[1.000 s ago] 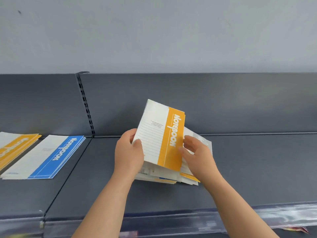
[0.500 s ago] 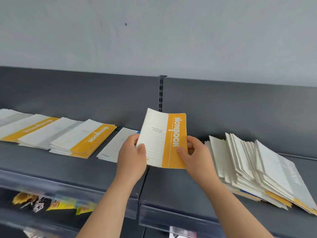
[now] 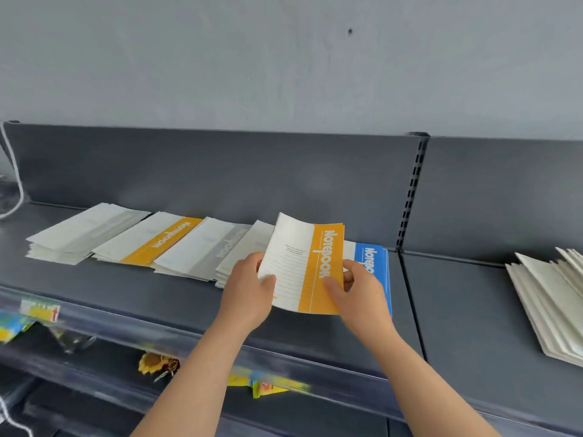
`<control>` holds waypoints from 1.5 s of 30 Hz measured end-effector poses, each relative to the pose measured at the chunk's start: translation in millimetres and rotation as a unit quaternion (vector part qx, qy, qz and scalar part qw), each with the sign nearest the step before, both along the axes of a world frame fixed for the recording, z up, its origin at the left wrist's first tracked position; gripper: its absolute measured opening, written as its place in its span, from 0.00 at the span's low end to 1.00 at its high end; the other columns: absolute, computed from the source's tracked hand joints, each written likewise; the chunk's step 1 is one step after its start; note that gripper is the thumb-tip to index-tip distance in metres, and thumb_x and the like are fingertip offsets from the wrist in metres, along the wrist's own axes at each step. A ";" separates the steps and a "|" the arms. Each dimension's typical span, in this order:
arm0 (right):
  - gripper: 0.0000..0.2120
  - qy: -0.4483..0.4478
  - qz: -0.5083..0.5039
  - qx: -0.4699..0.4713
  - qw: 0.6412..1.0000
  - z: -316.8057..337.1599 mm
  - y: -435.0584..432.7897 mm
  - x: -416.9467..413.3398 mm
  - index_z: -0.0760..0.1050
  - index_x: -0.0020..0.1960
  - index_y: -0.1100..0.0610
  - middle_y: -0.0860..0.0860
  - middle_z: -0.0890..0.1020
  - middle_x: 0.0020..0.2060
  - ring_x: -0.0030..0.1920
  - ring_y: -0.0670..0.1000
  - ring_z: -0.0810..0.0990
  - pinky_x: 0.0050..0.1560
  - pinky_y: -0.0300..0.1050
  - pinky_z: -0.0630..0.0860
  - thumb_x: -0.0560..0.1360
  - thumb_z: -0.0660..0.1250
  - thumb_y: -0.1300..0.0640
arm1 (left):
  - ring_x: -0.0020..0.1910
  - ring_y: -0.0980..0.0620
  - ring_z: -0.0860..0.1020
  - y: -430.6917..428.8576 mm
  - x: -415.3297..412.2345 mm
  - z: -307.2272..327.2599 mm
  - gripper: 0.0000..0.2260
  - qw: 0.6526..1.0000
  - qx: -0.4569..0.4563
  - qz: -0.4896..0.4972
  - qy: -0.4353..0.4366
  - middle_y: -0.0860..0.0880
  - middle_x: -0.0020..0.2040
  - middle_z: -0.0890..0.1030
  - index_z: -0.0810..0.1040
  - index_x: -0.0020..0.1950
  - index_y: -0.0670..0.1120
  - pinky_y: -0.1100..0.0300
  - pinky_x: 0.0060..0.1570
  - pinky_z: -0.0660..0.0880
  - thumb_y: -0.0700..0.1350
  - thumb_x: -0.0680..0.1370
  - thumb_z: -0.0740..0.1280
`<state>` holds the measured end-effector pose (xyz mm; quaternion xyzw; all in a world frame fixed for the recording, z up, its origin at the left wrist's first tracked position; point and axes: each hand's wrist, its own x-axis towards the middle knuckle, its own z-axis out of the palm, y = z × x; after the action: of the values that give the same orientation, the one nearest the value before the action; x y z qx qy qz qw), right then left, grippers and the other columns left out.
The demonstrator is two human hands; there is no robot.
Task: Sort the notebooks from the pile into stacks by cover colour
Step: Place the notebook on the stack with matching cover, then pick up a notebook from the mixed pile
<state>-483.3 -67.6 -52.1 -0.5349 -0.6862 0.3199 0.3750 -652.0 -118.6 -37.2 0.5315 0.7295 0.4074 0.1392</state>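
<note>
An orange-banded notebook [image 3: 303, 266] is held just above a dark grey shelf [image 3: 473, 310], tilted up with its cover toward the viewer. The left hand [image 3: 249, 291] grips its white edge and the right hand [image 3: 359, 298] its orange edge, with the fingers [image 3: 331, 283] of both clamped on the cover, thumbs in front. This two-handed hold probably steadies the thin, bending booklet while its colour is read.

It hovers over a partly hidden stack [image 3: 249, 247] whose band colour cannot be told, just beside a blue stack [image 3: 372, 257] on the right. A visible orange stack [image 3: 151, 241] lies further left, between a pale stack [image 3: 85, 231] and a grey-banded stack [image 3: 205, 250], so the notebook may need carrying leftward. The stacks sit in one row, edges overlapping, presumably so that each band shows.

Well apart to the right, past a slotted upright [image 3: 410, 190], the unsorted pile [image 3: 549, 301] lies fanned out. Behind it all stands a grey back panel [image 3: 220, 171], then a plain pale wall [image 3: 284, 58]; a lower shelf [image 3: 94, 351] holds blurred colourful items; a white cord [image 3: 15, 171] hangs at the far left.
</note>
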 end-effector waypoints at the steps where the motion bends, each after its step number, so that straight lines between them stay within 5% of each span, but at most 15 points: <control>1: 0.15 -0.007 0.002 0.001 1.000 0.8 3.5 -10.0 0.71 0.63 0.52 0.45 0.80 0.47 0.45 0.46 0.79 0.43 0.40 0.77 0.77 0.64 0.50 | 0.53 0.55 0.75 4.4 -10.1 0.2 0.14 1.000 -0.001 0.003 0.009 0.52 0.60 0.76 0.72 0.65 0.50 0.69 0.38 0.71 0.41 0.80 0.61; 9: 0.13 -0.104 0.014 -0.025 0.994 -8.2 39.6 -70.6 0.70 0.59 0.50 0.47 0.80 0.51 0.50 0.51 0.79 0.59 0.54 0.75 0.77 0.61 0.45 | 0.58 0.49 0.74 41.2 -65.6 -9.7 0.16 0.993 -0.056 0.064 0.078 0.49 0.61 0.76 0.71 0.67 0.51 0.49 0.55 0.78 0.45 0.79 0.64; 16: 0.15 -0.262 0.006 0.013 0.965 -19.1 47.7 -83.4 0.72 0.55 0.53 0.49 0.78 0.47 0.48 0.49 0.77 0.61 0.47 0.67 0.79 0.56 0.44 | 0.62 0.46 0.68 53.1 -79.0 -22.6 0.16 0.989 -0.087 0.070 0.100 0.45 0.64 0.68 0.71 0.68 0.49 0.54 0.60 0.73 0.41 0.79 0.63; 23: 0.18 -0.283 -0.014 0.077 0.956 -8.7 38.2 -78.9 0.71 0.62 0.52 0.50 0.74 0.59 0.60 0.51 0.72 0.67 0.49 0.61 0.79 0.55 0.43 | 0.68 0.49 0.66 45.0 -74.4 -18.1 0.19 0.980 -0.057 0.073 0.177 0.48 0.70 0.66 0.65 0.73 0.47 0.58 0.63 0.69 0.45 0.81 0.60; 29: 0.20 -0.287 -0.038 0.130 0.948 11.9 24.3 -33.3 0.68 0.69 0.54 0.49 0.73 0.66 0.66 0.52 0.70 0.67 0.44 0.60 0.80 0.57 0.47 | 0.67 0.51 0.69 34.5 -42.1 -1.1 0.18 0.972 0.011 0.026 0.232 0.51 0.69 0.72 0.70 0.71 0.51 0.58 0.64 0.68 0.51 0.81 0.57; 34: 0.13 -0.297 -0.077 0.143 0.941 10.4 11.5 17.9 0.75 0.57 0.58 0.51 0.80 0.50 0.50 0.56 0.75 0.60 0.46 0.68 0.78 0.60 0.51 | 0.52 0.45 0.76 32.8 7.2 4.8 0.12 0.964 0.082 -0.044 0.247 0.48 0.56 0.81 0.79 0.60 0.46 0.53 0.50 0.71 0.45 0.78 0.63; 36: 0.12 -0.308 -0.089 0.151 0.935 10.6 6.5 44.9 0.75 0.53 0.58 0.51 0.80 0.47 0.48 0.55 0.75 0.60 0.46 0.68 0.77 0.60 0.52 | 0.53 0.47 0.75 32.6 34.7 7.2 0.13 0.964 0.096 -0.072 0.239 0.50 0.57 0.80 0.78 0.62 0.47 0.55 0.52 0.70 0.46 0.79 0.62; 41: 0.17 -0.299 -0.154 0.177 0.925 17.1 -2.8 129.1 0.75 0.62 0.61 0.54 0.80 0.58 0.60 0.55 0.76 0.70 0.46 0.59 0.78 0.62 0.53 | 0.56 0.47 0.75 36.4 113.0 10.4 0.14 0.962 0.134 -0.133 0.196 0.50 0.58 0.80 0.78 0.63 0.46 0.55 0.55 0.70 0.46 0.79 0.62; 45: 0.17 -0.303 -0.191 0.182 0.916 21.7 -3.0 213.2 0.75 0.63 0.60 0.53 0.80 0.58 0.60 0.55 0.76 0.69 0.43 0.57 0.78 0.61 0.53 | 0.54 0.45 0.75 44.3 188.0 8.8 0.12 0.960 0.145 -0.173 0.165 0.49 0.53 0.81 0.79 0.61 0.46 0.54 0.53 0.71 0.45 0.79 0.64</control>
<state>-270.1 -70.6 -30.4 -0.6497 -0.6978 -0.0658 0.2942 -464.1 -74.3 -28.5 0.7238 0.5725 0.3852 0.0062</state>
